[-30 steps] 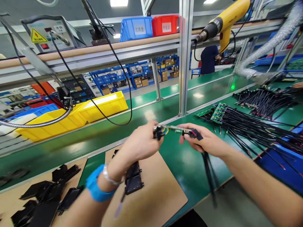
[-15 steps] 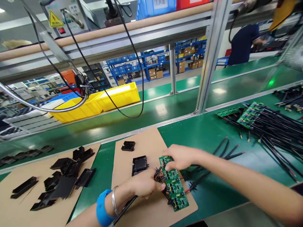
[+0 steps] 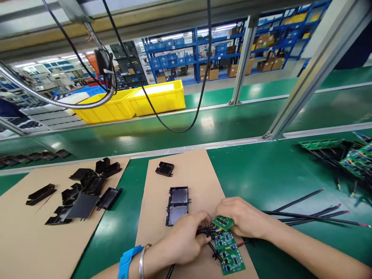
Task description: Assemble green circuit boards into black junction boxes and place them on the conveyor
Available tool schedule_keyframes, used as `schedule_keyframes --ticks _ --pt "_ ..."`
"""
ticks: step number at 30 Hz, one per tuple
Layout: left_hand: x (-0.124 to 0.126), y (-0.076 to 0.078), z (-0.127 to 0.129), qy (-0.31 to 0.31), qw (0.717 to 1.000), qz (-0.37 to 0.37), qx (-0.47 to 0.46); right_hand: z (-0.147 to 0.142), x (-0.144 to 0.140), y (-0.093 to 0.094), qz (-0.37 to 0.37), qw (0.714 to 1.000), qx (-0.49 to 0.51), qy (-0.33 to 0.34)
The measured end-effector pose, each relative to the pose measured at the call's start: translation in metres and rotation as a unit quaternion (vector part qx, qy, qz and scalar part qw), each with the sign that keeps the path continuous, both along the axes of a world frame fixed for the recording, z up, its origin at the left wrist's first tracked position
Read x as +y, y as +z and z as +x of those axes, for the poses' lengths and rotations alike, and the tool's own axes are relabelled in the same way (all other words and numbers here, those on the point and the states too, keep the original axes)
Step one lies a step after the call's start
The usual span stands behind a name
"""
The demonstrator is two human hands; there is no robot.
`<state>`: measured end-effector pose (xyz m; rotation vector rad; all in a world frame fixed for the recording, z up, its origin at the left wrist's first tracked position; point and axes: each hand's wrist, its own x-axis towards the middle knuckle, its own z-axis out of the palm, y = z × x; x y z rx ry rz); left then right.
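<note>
At lower centre, the green circuit board (image 3: 228, 250) lies on the cardboard sheet (image 3: 188, 174). The left hand (image 3: 187, 238) clamps its black wires (image 3: 207, 232); the right hand (image 3: 244, 217) pinches its upper end. Further up sits a black housing (image 3: 177, 203).

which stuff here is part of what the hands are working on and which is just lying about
In hand:
left hand
right hand
green circuit boards
black wires
black tray

Lying about:
black plastic parts
yellow bins
hanging cable
far boards
</note>
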<state>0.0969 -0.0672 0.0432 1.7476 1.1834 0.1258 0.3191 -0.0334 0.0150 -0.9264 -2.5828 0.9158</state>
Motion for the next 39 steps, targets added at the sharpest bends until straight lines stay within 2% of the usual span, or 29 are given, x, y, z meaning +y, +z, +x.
schedule_keyframes --ticks 3,6,10,14,19,24,27,30,33,36,39 --pt "-0.009 0.0 0.001 -0.006 0.997 0.072 0.012 0.003 -0.008 0.006 -0.042 0.998 0.01 -0.042" --pt "-0.019 -0.006 -0.001 -0.015 0.992 0.126 0.006 0.004 -0.014 0.015 -0.108 0.989 -0.044 -0.092" --pt "-0.028 -0.014 -0.004 -0.017 0.986 0.164 0.006 0.002 -0.026 0.014 -0.147 0.985 -0.043 -0.078" --pt "-0.032 -0.014 -0.005 -0.036 0.984 0.176 0.013 0.007 -0.041 0.003 -0.081 0.996 -0.002 -0.044" --pt "-0.038 -0.023 -0.005 -0.074 0.972 0.218 0.055 0.016 -0.052 -0.009 0.008 0.999 -0.034 -0.008" --pt "-0.042 -0.032 0.0 -0.051 0.969 0.231 0.07 0.016 -0.054 -0.009 0.062 0.996 -0.061 0.004" --pt "-0.04 -0.028 0.001 -0.013 0.975 0.218 0.038 0.012 -0.054 -0.004 0.076 0.994 -0.075 0.006" --pt "-0.039 -0.023 0.0 0.0 0.977 0.21 0.027 0.012 -0.053 -0.001 0.082 0.994 -0.071 0.009" --pt "-0.041 -0.019 -0.003 0.007 0.974 0.226 0.004 0.018 -0.047 0.006 0.05 0.998 -0.04 -0.026" --pt "-0.042 -0.008 -0.011 0.007 0.96 0.279 -0.005 0.025 -0.035 0.025 0.002 0.997 -0.009 -0.075" --pt "-0.034 0.011 -0.025 0.013 0.959 0.285 0.004 0.02 -0.019 0.05 -0.051 0.994 -0.005 -0.1"
